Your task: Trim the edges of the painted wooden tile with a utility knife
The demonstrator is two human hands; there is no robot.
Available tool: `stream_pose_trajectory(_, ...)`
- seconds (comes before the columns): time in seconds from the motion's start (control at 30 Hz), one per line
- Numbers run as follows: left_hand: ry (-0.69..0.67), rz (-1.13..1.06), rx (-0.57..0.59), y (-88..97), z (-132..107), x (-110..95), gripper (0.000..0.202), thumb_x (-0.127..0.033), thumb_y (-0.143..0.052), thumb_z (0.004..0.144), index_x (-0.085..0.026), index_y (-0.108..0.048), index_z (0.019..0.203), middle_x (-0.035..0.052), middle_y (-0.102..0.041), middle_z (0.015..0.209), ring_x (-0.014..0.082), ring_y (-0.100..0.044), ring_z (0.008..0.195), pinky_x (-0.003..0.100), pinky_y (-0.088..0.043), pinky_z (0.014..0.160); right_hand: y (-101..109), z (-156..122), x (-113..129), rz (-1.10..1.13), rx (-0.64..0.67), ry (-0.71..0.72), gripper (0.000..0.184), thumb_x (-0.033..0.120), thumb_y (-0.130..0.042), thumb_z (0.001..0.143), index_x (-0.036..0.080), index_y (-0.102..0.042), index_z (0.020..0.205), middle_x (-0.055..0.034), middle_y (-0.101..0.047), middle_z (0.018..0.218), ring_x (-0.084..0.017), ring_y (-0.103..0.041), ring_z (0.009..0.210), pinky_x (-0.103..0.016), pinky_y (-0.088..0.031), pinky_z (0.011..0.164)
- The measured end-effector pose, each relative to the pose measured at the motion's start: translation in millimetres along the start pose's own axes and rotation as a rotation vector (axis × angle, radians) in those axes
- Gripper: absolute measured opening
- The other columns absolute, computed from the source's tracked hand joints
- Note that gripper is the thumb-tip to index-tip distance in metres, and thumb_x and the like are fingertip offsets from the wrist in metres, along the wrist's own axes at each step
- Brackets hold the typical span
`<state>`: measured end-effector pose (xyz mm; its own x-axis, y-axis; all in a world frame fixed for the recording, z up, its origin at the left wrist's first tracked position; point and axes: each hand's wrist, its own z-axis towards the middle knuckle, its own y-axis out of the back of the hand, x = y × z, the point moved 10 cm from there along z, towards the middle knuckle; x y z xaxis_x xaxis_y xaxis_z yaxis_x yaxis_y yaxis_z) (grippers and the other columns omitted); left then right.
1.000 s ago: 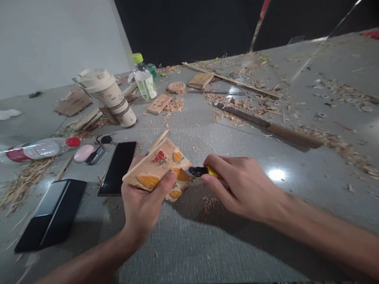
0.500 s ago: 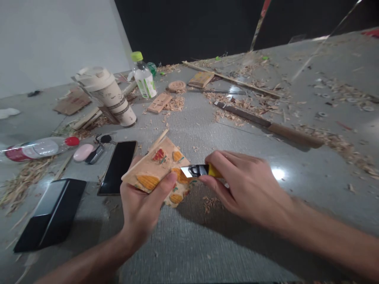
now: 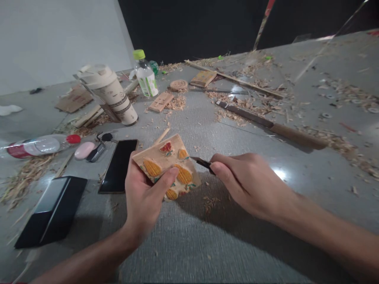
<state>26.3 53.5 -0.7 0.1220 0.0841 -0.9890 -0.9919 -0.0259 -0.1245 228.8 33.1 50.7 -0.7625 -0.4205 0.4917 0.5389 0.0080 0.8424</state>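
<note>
My left hand (image 3: 145,197) grips a small wooden plaque (image 3: 166,165) carved and painted with orange and red shapes, thumb lying across its face, held just above the grey table (image 3: 195,244). My right hand (image 3: 242,181) is closed round a utility knife (image 3: 201,162). Its blade tip touches the plaque's right edge. Most of the knife's handle is hidden inside my fingers.
A black phone (image 3: 119,165), a black box (image 3: 50,211), keys (image 3: 99,146), a pink case (image 3: 84,150) and a lying bottle (image 3: 41,144) sit left. Further back stand a tipped paper cup (image 3: 111,94), a green-capped bottle (image 3: 145,75), wood pieces (image 3: 161,101) and a long file (image 3: 266,124) among shavings.
The plaque has tilted up so its painted face shows more. The knife has turned edge-on, and its tip now meets the plaque's right edge.
</note>
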Motion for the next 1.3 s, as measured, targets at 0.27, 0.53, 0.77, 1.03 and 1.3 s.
stream_pose_trajectory(0.27, -0.022, 0.037, -0.043, 1.6, 0, -3, 0.046, -0.038, -0.094, 0.089, -0.031, -0.07, 0.127, -0.0001, -0.079, 0.121, 0.0235, -0.079, 0.109, 0.038, -0.068, 0.096, -8, 1, -2, 0.162, 0.082, -0.079, 0.049, 0.044, -0.03, 0.118, 0.025, -0.046, 0.077, 0.0047, -0.047, 0.056, -0.012, -0.04, 0.046, -0.033, -0.023, 0.055)
stream_pose_trajectory(0.53, -0.148, 0.166, -0.043, -0.9, -5, -20, 0.038, -0.037, -0.087, 0.096, -0.027, -0.067, 0.127, 0.0011, -0.076, 0.119, 0.0195, -0.076, 0.106, 0.035, -0.065, 0.098, -26, -4, -5, 0.074, 0.158, -0.125, 0.056, 0.059, -0.021, 0.118, 0.024, -0.05, 0.086, 0.0032, -0.048, 0.059, -0.015, -0.044, 0.049, -0.03, -0.022, 0.055)
stream_pose_trajectory(0.77, 0.01, 0.061, -0.054, -1.5, -1, -3, 0.04, -0.037, -0.085, 0.094, -0.025, -0.063, 0.125, 0.0038, -0.076, 0.119, 0.0238, -0.078, 0.106, 0.038, -0.067, 0.092, -31, -6, 3, 0.043, 0.161, -0.078, 0.031, 0.05, -0.045, 0.113, 0.021, -0.045, 0.123, 0.0009, -0.065, 0.073, -0.017, -0.056, 0.05, -0.028, -0.026, 0.051)
stream_pose_trajectory(1.03, 0.201, -0.148, -0.094, -0.6, 13, 20, 0.047, -0.029, -0.084, 0.09, -0.023, -0.064, 0.132, 0.0094, -0.078, 0.13, 0.031, -0.08, 0.116, 0.044, -0.07, 0.095, -22, -5, 12, 0.151, 0.07, 0.07, 0.022, 0.02, -0.054, 0.109, 0.025, -0.05, 0.13, -0.0023, -0.073, 0.095, -0.015, -0.067, 0.067, -0.026, -0.045, 0.062)
stream_pose_trajectory(1.3, 0.15, -0.149, -0.115, 4.3, 13, 13, 0.045, -0.026, -0.083, 0.092, -0.025, -0.064, 0.133, 0.0075, -0.076, 0.135, 0.03, -0.075, 0.127, 0.047, -0.064, 0.108, -30, -5, 4, 0.128, 0.075, 0.014, 0.046, 0.017, -0.06, 0.107, 0.031, -0.052, 0.15, -0.0009, -0.081, 0.105, -0.018, -0.075, 0.073, -0.027, -0.049, 0.061)
